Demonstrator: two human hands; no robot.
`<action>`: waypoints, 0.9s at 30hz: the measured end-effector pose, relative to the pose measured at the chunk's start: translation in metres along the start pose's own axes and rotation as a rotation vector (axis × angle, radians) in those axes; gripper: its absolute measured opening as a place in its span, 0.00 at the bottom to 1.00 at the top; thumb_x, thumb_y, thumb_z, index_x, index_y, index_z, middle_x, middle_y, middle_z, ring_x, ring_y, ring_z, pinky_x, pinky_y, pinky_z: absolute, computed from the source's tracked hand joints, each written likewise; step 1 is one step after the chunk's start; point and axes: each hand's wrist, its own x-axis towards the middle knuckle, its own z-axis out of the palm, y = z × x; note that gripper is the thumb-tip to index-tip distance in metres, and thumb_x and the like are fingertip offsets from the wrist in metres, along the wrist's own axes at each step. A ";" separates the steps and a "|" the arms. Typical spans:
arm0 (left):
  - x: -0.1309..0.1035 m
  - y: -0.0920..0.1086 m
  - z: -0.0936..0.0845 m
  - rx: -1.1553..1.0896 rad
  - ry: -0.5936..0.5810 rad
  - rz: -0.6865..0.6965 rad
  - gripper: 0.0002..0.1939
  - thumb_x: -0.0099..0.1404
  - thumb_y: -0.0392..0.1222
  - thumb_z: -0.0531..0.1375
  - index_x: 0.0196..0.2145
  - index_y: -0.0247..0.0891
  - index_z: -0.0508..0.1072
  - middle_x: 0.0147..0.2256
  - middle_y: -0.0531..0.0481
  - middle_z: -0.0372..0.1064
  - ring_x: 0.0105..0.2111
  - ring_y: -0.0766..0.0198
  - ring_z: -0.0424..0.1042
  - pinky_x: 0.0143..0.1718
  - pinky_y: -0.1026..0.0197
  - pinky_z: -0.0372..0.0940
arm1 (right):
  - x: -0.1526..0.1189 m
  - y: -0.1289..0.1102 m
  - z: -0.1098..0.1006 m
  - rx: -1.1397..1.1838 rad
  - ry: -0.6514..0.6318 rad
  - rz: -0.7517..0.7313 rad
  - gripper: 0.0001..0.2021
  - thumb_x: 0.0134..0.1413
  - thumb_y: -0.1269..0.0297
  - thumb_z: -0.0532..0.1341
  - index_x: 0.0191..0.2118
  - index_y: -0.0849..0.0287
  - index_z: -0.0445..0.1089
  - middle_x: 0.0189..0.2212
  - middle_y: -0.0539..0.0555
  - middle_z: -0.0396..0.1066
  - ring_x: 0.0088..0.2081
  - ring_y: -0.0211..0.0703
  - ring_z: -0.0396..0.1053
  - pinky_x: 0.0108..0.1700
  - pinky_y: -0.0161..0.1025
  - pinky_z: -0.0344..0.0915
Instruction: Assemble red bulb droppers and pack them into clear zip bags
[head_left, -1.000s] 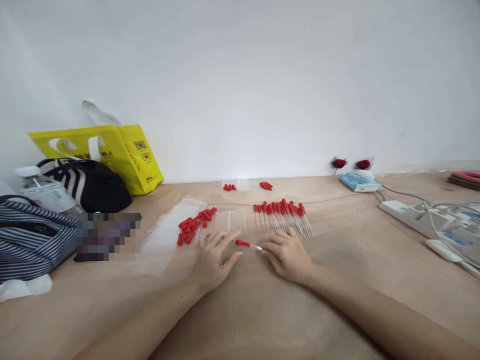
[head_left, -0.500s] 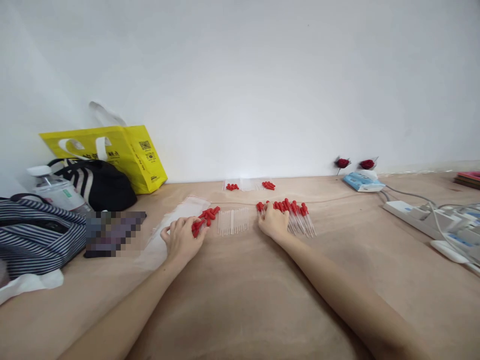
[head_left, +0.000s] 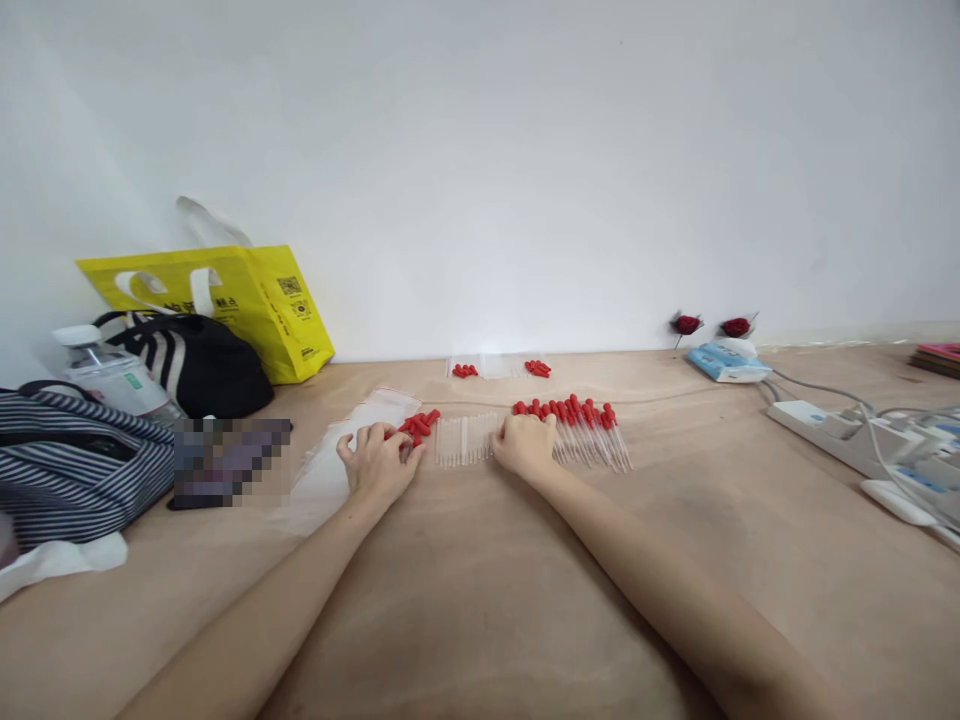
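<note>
My left hand (head_left: 379, 460) bends over a loose pile of red rubber bulbs (head_left: 421, 425), with thumb and forefinger closed around a bulb. Beside the pile, a row of clear dropper tubes (head_left: 463, 440) lies side by side on the table. At the right end of that row is my right hand (head_left: 525, 443), its fingers curled together on the last tube; the fingertips are partly hidden. Just past it lies a row of droppers (head_left: 592, 430), clear tubes with red bulbs fitted on their far ends. My right hand covers part of this row.
Near the wall, a clear bag (head_left: 495, 367) has more red bulbs on it. A white plastic bag (head_left: 349, 440) lies by my left hand. Bags, including a yellow one (head_left: 289, 330), stand at left. A tissue pack (head_left: 726, 363) and power strip (head_left: 832, 430) are at right.
My right hand has moved left, from the red-topped droppers to the end of the bare tube row. My left hand has shifted slightly right over the bulbs.
</note>
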 end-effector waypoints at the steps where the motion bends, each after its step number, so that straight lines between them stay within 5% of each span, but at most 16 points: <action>1: 0.000 0.000 0.001 -0.004 0.002 -0.002 0.10 0.56 0.48 0.56 0.25 0.42 0.73 0.36 0.46 0.66 0.40 0.54 0.60 0.45 0.46 0.44 | 0.001 -0.003 0.001 -0.002 -0.019 0.013 0.15 0.50 0.62 0.50 0.30 0.63 0.72 0.33 0.64 0.72 0.36 0.50 0.66 0.42 0.48 0.45; 9: -0.005 0.005 -0.010 -0.062 0.130 -0.051 0.08 0.55 0.44 0.56 0.25 0.40 0.73 0.34 0.47 0.67 0.39 0.54 0.62 0.45 0.47 0.45 | 0.010 -0.013 0.004 -0.008 -0.097 0.050 0.12 0.47 0.64 0.53 0.31 0.63 0.73 0.32 0.64 0.72 0.36 0.53 0.68 0.42 0.50 0.46; 13: -0.014 0.018 -0.022 -0.217 0.190 0.067 0.06 0.54 0.42 0.57 0.26 0.40 0.72 0.33 0.48 0.68 0.38 0.56 0.64 0.46 0.49 0.46 | 0.008 -0.015 0.003 -0.008 -0.084 0.053 0.13 0.48 0.64 0.52 0.30 0.64 0.72 0.31 0.64 0.72 0.34 0.52 0.68 0.42 0.50 0.46; 20: -0.039 0.046 -0.035 -0.520 -0.071 0.418 0.04 0.54 0.39 0.57 0.27 0.41 0.71 0.32 0.51 0.68 0.37 0.59 0.64 0.44 0.52 0.50 | -0.020 0.022 -0.011 0.042 0.025 -0.142 0.12 0.51 0.63 0.52 0.31 0.63 0.70 0.34 0.61 0.71 0.40 0.49 0.63 0.40 0.43 0.50; 23: -0.044 0.050 -0.037 -0.594 -0.197 0.481 0.03 0.53 0.38 0.57 0.26 0.39 0.70 0.31 0.51 0.67 0.34 0.61 0.65 0.42 0.54 0.54 | -0.041 0.055 -0.014 0.158 0.051 -0.380 0.08 0.51 0.63 0.55 0.28 0.60 0.68 0.30 0.55 0.70 0.36 0.44 0.63 0.37 0.39 0.51; 27: -0.043 0.053 -0.039 -0.674 -0.289 0.490 0.04 0.53 0.39 0.57 0.28 0.38 0.69 0.29 0.51 0.67 0.32 0.62 0.66 0.38 0.57 0.59 | -0.063 0.091 -0.011 0.250 0.057 -0.491 0.08 0.52 0.61 0.56 0.28 0.57 0.69 0.24 0.51 0.68 0.31 0.41 0.61 0.35 0.38 0.51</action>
